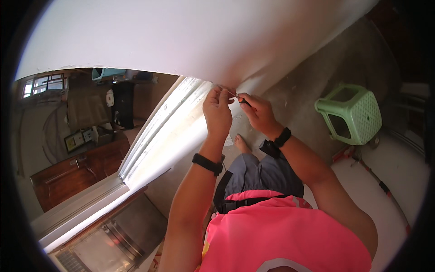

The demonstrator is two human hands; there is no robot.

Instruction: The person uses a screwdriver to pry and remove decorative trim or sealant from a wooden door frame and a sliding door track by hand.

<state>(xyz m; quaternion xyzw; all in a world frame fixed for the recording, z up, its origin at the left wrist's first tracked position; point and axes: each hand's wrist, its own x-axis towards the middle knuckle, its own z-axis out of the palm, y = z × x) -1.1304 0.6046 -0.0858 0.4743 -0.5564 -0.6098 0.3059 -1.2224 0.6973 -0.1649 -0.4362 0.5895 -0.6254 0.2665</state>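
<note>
My right hand [262,117] is closed around the dark handle of a thin screwdriver [244,102]. Its narrow shaft runs up and left toward the fingertips of my left hand [218,111]. That hand is raised, thumb and fingers pinched together at the lower edge of a white wall [149,36], close to the tool's tip. Whatever sits between those fingers is too small and too hidden to make out. Both hands are almost side by side, with the white window or door frame [170,120] just left of them.
To the right stands a pale green plastic stool [362,118], with a red and black long-handled tool [380,181] lying below it. Through the opening at left are a brown wooden door [81,165] and a dark cabinet-like object [123,104]. My bare foot [241,144] is on the floor.
</note>
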